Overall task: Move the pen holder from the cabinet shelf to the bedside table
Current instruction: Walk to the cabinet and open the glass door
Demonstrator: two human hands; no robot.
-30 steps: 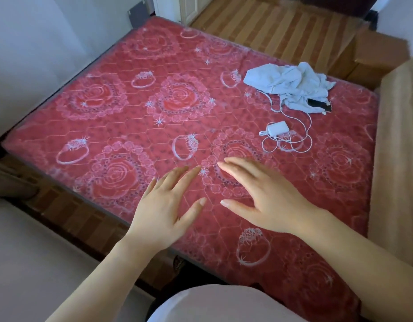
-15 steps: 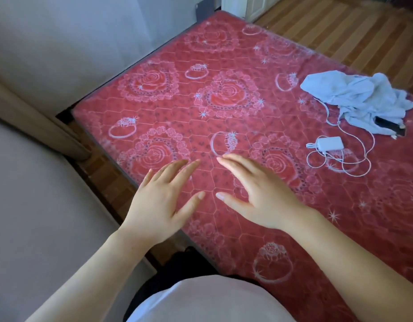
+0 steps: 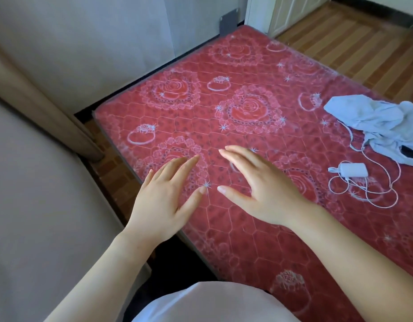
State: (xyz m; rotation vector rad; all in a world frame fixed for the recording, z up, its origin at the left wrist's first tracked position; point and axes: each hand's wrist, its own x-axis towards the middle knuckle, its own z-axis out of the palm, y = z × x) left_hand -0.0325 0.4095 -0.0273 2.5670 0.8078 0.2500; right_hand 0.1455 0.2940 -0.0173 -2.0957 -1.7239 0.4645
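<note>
No pen holder, cabinet shelf or bedside table shows in the head view. My left hand (image 3: 163, 201) hovers palm down over the near left edge of a red patterned mattress (image 3: 258, 94), fingers spread and holding nothing. My right hand (image 3: 263, 189) floats beside it, a little farther over the mattress, also flat with fingers apart and holding nothing. The two thumbs nearly meet.
A crumpled pale blue cloth (image 3: 374, 122) lies at the mattress's right, with a white charger and coiled cable (image 3: 354, 173) below it. A beige padded surface (image 3: 38, 205) fills the left. A grey wall (image 3: 96, 43) stands behind; wooden floor (image 3: 363, 43) at top right.
The view has swung to the left: the mattress, cloth and charger slid right in the frame and the beige surface and wall came in. Both hands keep the same open pose.
</note>
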